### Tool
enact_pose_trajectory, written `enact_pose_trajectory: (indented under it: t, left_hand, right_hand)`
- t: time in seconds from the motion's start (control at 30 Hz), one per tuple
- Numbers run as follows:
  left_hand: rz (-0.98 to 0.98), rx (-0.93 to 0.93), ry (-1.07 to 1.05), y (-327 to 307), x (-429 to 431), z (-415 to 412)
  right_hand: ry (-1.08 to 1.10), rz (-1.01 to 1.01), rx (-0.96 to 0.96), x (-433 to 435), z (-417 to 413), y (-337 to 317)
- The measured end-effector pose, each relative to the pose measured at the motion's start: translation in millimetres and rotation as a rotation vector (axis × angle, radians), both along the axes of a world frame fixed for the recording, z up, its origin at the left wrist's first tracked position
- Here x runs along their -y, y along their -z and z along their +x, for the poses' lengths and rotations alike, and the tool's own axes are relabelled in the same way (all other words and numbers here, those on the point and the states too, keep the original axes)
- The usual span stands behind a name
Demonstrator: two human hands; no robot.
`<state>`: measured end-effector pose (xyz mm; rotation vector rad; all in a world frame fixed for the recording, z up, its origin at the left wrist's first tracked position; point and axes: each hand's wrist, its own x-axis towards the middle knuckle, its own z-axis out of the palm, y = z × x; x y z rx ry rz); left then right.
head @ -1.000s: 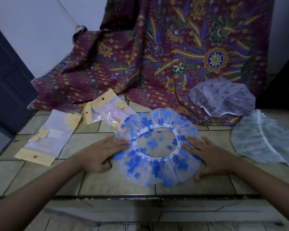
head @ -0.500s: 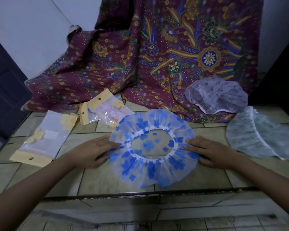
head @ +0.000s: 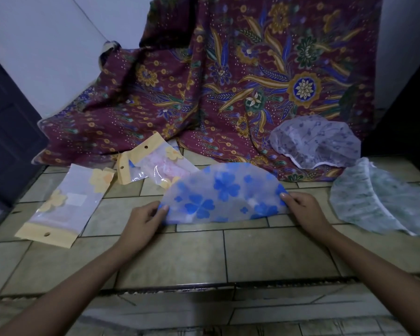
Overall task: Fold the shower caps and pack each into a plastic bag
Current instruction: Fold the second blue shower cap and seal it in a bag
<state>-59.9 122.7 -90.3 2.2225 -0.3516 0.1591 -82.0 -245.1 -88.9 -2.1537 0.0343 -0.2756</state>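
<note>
The left hand (head: 143,220) pinches the left corner of the blue-flowered shower cap (head: 224,194), thumb on top and fingers curled beneath. The right hand (head: 303,209) pinches the right corner in the same manner, thumb on the upper face. The cap is folded into a half-moon, straight edge toward the person and curved edge away, held taut between both hands low over the tiled floor (head: 228,258); contact with the tiles cannot be determined.

2 packed plastic bags with yellow header strips lie to the left: packed bag 1 (head: 66,204) well left of the left hand, packed bag 2 (head: 155,166) just beyond the cap's left curve, partly overlapped by it. 2 unfolded caps lie to the right: a purple-patterned cap (head: 318,144) resting on the maroon batik cloth (head: 228,81), and a green-patterned cap (head: 378,197) on the tiles near the right hand, apart from it.

Both forearms extend forward from the lower corners of the view and converge toward the cap, wrists roughly straight, knuckles up.
</note>
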Motion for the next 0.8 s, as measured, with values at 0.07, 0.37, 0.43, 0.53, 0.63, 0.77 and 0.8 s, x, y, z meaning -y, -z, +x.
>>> enact_pose_trajectory:
  t: [0.07, 0.37, 0.43, 0.53, 0.63, 0.77, 0.8]
  left_hand:
    - [-0.003, -0.065, -0.150, -1.3, 13.5, -3.4]
    - [0.679, 0.059, -0.315, -17.9, 48.9, -10.8]
    - [0.718, 0.327, -0.211, -23.9, 64.3, -8.1]
    - [0.746, 0.375, 0.036, -31.7, 94.4, -3.4]
    - [0.831, 0.234, 0.068, -16.9, 111.6, 4.7]
    - [0.889, 0.070, 0.131, 4.6, 118.2, 10.9]
    - [0.882, 0.060, 0.144, 7.0, 119.3, 9.5]
  right_hand:
    - [0.093, -0.017, -0.009, -4.2, 3.3, 2.1]
    - [0.141, -0.319, -0.041, -16.7, 10.8, 0.9]
    - [0.100, -0.372, -0.062, -21.0, 10.4, -4.5]
    - [0.099, -0.623, -0.207, -30.5, 10.6, -10.2]
    - [0.300, -1.028, -0.191, -47.9, 9.9, -22.3]
    - [0.122, -0.999, 0.350, -90.2, 22.0, -20.6]
    - [-0.046, -0.959, 0.351, -100.1, 23.4, -15.7]
